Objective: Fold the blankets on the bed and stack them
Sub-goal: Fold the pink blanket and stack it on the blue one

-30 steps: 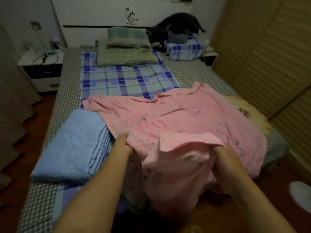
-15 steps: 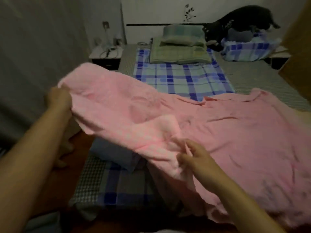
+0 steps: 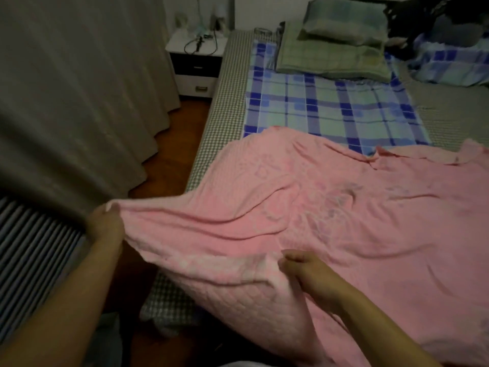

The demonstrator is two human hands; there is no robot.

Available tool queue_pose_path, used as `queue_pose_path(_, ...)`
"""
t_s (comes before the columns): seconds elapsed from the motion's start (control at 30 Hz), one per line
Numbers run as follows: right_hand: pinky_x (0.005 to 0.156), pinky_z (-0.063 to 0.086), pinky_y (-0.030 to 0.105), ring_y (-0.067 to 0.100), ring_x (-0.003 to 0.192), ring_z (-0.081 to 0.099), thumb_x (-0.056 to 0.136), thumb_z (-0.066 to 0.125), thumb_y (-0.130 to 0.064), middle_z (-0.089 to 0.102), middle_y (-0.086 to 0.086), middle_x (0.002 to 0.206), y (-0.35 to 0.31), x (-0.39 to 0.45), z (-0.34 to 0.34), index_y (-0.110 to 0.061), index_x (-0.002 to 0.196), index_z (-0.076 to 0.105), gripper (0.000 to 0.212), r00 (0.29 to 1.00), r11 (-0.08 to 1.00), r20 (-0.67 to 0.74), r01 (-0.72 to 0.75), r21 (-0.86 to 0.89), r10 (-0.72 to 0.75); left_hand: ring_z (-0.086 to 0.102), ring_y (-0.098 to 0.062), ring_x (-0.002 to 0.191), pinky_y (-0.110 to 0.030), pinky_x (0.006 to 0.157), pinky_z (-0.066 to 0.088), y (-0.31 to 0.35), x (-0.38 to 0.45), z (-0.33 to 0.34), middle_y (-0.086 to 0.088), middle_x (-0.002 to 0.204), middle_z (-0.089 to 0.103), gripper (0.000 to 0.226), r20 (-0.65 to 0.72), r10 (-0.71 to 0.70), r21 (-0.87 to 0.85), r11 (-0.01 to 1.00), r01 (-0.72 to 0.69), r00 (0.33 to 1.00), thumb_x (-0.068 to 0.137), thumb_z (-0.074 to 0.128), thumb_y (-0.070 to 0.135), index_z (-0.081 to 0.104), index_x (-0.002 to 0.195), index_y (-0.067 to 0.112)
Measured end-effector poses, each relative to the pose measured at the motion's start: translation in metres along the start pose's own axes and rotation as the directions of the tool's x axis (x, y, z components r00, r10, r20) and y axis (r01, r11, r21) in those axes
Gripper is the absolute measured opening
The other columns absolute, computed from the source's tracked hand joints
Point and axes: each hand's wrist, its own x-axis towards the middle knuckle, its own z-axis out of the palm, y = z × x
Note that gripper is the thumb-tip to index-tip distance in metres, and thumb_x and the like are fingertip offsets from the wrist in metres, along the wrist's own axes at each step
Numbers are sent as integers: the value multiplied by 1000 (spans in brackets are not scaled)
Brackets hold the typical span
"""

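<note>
The left hand [image 3: 105, 223] is pinching a corner of the pink blanket [image 3: 330, 221] out past the bed's [image 3: 214, 133] left edge, while the right hand [image 3: 304, 271] is gripping the near hem with fingers curled; the rest is lying rumpled across the bed's foot end. Risk: the stretched corner is hanging over the floor (unsupported), so a slackening grip is likely letting it drop and skewing the fold.
</note>
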Motion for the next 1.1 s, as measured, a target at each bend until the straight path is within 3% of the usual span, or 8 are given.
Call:
queue_pose_path(0.1, 51, 37, 21, 12, 57, 51, 92, 53, 5, 63, 3, 66, -16, 41, 28, -14, 70, 74, 36, 984, 1000, -177, -12, 23, 16, 56, -44, 118, -40, 100, 44, -25, 29, -11, -28, 130, 58, 35, -41, 72, 100, 993, -67, 997, 100, 50, 14, 57, 128, -6)
queue_pose_path(0.27, 63, 48, 31, 15, 70, 61, 95, 51, 4, 72, -3, 79, -16, 82, 50, -17, 100, 78, 34, 979, 975, -197, -99, -198, 59, 53, -47, 116, -53, 102, 45, -126, 91, -25, -28, 130, 56, 40, 204, -315, 501, 847, 178, 927, 92, 57, 6, 54, 130, -3)
queue_pose_path(0.4, 78, 48, 18, -7, 82, 63, 92, 44, 12, 72, -15, 98, -28, 100, 61, -25, 103, 76, 50, 998, 818, -30, -56, -573, 47, 53, -39, 120, -44, 100, 46, -122, 84, 0, -19, 137, 52, 49, 376, -191, 676, 726, -127, 907, 87, 62, 31, 54, 132, 13)
queue_pose_path(0.53, 94, 41, 5, -18, 102, 58, 92, 40, 10, 66, -15, 120, -64, 135, 81, -18, 121, 72, 51, 995, 741, 95, 74, -668, -15, 55, -12, 122, -24, 96, 48, -48, 7, 69, 6, 137, 53, 53, 921, -105, 168, 976, -138, 376, 92, 69, 40, 41, 137, 35)
queue_pose_path(0.67, 110, 32, 21, 19, 136, 46, 99, 40, -5, 48, 6, 149, -76, 205, 74, -13, 145, 48, 48, 982, 572, 72, -40, -820, 172, 61, -2, 112, -33, 104, 48, -37, 15, 131, 6, 128, 65, 52, 972, -53, 143, 908, -393, 231, 80, 71, 52, 60, 125, 30)
queue_pose_path(0.77, 107, 32, 25, 26, 135, 46, 105, 42, -23, 44, 17, 151, -85, 276, 42, -4, 147, 40, 46, 969, 329, -63, -141, -934, 238, 61, -16, 112, -27, 99, 47, -27, 52, 168, -3, 129, 65, 41, 958, -106, 245, 786, -567, 267, 89, 62, 43, 64, 124, 23)
queue_pose_path(0.9, 64, 55, 31, 30, 95, 62, 100, 56, -24, 62, 12, 114, -111, 352, 23, -15, 136, 52, 38, 958, 490, -167, -263, -831, 232, 60, -19, 103, -22, 87, 46, -34, 88, 204, -6, 122, 63, 58, 957, -160, 260, 843, -471, 243, 92, 67, 43, 44, 142, 25)
queue_pose_path(1.1, 70, 42, 25, 23, 85, 59, 100, 49, -45, 66, 18, 105, -38, 333, 28, 2, 117, 62, 52, 920, 322, -198, -312, -894, 339, 42, -24, 128, -34, 104, 36, -63, 33, 203, 2, 135, 46, 73, 925, -5, 283, 675, -682, 379, 74, 68, 68, 46, 135, 36)
